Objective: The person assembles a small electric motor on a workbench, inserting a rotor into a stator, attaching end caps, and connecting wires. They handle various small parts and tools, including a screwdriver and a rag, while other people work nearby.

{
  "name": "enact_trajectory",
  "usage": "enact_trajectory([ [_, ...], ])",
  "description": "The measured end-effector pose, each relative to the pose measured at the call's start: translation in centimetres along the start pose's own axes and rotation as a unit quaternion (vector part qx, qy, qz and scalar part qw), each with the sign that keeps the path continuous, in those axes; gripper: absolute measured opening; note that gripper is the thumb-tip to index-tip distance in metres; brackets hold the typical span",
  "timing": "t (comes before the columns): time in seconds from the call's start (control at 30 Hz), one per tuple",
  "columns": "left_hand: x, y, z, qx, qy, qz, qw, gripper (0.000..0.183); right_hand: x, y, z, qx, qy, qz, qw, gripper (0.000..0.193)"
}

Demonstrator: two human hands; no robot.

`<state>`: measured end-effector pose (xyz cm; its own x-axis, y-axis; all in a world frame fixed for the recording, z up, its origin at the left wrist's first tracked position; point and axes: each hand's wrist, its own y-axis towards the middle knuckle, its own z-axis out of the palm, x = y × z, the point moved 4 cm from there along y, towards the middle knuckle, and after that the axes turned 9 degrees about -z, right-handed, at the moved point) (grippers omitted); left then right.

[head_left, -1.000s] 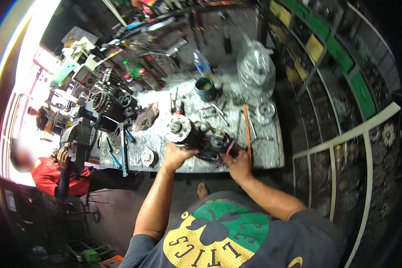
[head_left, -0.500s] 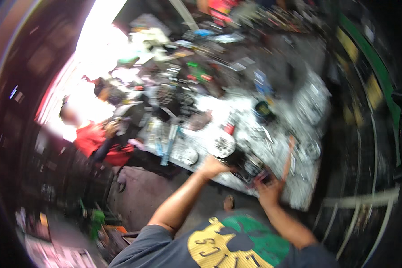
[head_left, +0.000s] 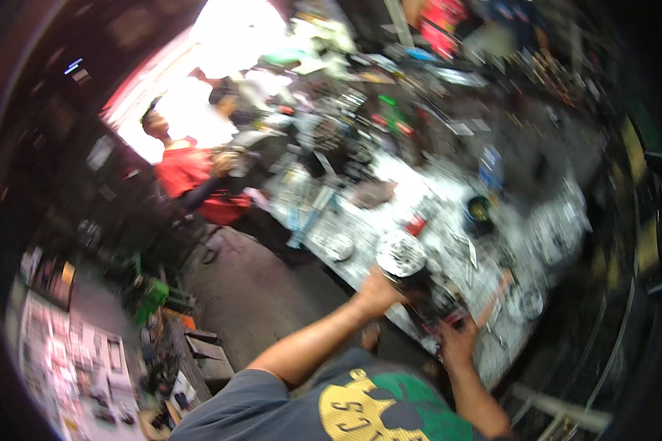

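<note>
Both my hands are on a dark, roughly cylindrical metal machine part at the near edge of the workbench. Its round silver end plate, with holes in it, faces up on the left side. My left hand grips the part just below that plate, fingers partly hidden behind it. At the part's right end, my right hand is closed around it, smeared by motion. Close to the right hand lies an orange-brown handle, apparently a hammer's. A red can-like object stands just beyond the plate.
The silvery workbench top carries a flat round metal disc, a dark round container, a clear bottle and a plastic-wrapped bundle. Parts and tools crowd its far side. A person in red is at the left edge.
My view has swung, so the bench and hands sit farther right in the picture. Both hands stay on the machine part, and its hold looks much the same.
</note>
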<state>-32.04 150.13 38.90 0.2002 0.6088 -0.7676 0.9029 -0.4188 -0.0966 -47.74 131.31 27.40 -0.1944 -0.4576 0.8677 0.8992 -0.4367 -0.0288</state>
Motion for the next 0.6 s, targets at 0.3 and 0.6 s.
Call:
enact_trajectory([
  [0.3,1.1,1.2,0.2,0.094,-0.192,0.048,0.976,0.085,-1.0,-1.3,1.2,0.089,0.121,0.029,0.988,0.08],
  [0.6,4.3,0.7,-0.4,0.065,-0.301,-0.089,0.947,0.097,-1.5,-0.3,1.5,0.091,0.157,-0.036,0.983,0.074],
])
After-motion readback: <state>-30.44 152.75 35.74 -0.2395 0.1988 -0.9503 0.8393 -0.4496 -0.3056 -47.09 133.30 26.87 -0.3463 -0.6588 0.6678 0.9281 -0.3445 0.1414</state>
